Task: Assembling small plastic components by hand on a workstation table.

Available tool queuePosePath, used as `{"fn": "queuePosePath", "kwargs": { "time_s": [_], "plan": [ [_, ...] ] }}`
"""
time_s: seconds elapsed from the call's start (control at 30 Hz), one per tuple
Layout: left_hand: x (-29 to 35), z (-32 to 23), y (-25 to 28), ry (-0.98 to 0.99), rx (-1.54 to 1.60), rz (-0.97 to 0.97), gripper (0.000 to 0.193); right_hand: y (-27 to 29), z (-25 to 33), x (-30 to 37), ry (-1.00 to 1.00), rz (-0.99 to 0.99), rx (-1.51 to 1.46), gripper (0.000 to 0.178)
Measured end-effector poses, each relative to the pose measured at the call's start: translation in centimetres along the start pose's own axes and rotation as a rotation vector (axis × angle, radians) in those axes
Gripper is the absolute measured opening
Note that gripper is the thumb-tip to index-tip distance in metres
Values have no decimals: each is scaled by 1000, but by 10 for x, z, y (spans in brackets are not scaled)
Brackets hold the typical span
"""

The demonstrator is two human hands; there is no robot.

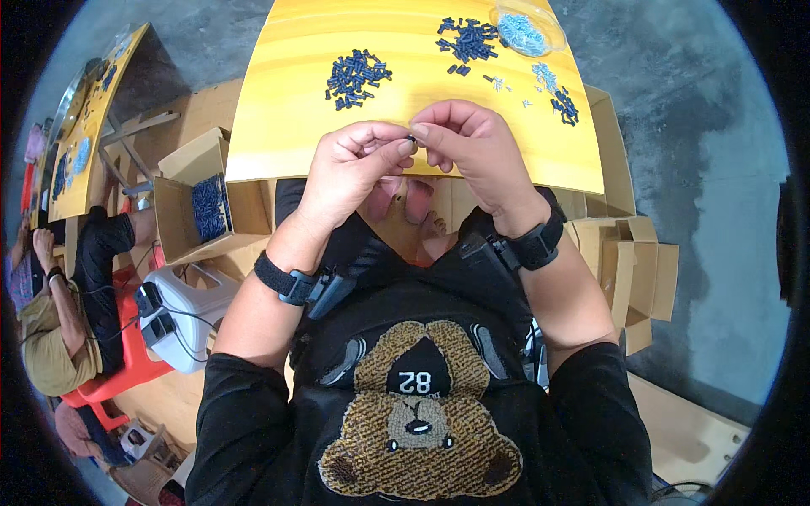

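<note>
Over the near edge of the yellow table [278, 126], my left hand [359, 164] and my right hand [481, 152] meet with their fingertips together. Between them they pinch a small black part [412, 140], mostly hidden by the thumbs and fingers. Beyond my left hand lies a pile of small black pieces [357, 78]. A second pile of black pieces [469, 40] sits farther back, beside a clear dish [550, 25] of small bluish-silver screws [521, 34]. Right of my right hand are a little heap of silver screws [545, 78], a few loose screws [498, 83] and more black pieces [564, 108].
An opened cardboard box [173, 215] with dark pieces in it stands left of the table. Near it are a white stool [190, 316], a red stool [126, 337] and a seated person [63, 329] at another yellow table [97, 126]. More cardboard boxes [637, 270] stand at right.
</note>
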State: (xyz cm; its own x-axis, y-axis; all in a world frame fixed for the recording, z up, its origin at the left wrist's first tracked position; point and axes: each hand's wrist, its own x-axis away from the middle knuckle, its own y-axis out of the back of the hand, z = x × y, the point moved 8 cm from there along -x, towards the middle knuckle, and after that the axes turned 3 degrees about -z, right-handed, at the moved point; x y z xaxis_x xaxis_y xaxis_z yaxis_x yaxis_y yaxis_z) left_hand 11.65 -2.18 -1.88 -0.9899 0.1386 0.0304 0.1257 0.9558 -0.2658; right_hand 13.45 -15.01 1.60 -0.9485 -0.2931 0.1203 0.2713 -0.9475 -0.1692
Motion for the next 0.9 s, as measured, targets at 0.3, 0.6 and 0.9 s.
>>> {"fn": "queuePosePath", "kwargs": {
  "time_s": [0.3,0.6,0.9],
  "plan": [
    [2,0,2,12,-8,2,14,-3,0,-2,46,-3,64,11],
    [3,-2,5,-8,-35,-25,13,-3,1,-2,127,-22,159,11],
    [3,-4,6,-9,-6,-52,12,-12,24,14,459,-116,552,9]
  ]
}}
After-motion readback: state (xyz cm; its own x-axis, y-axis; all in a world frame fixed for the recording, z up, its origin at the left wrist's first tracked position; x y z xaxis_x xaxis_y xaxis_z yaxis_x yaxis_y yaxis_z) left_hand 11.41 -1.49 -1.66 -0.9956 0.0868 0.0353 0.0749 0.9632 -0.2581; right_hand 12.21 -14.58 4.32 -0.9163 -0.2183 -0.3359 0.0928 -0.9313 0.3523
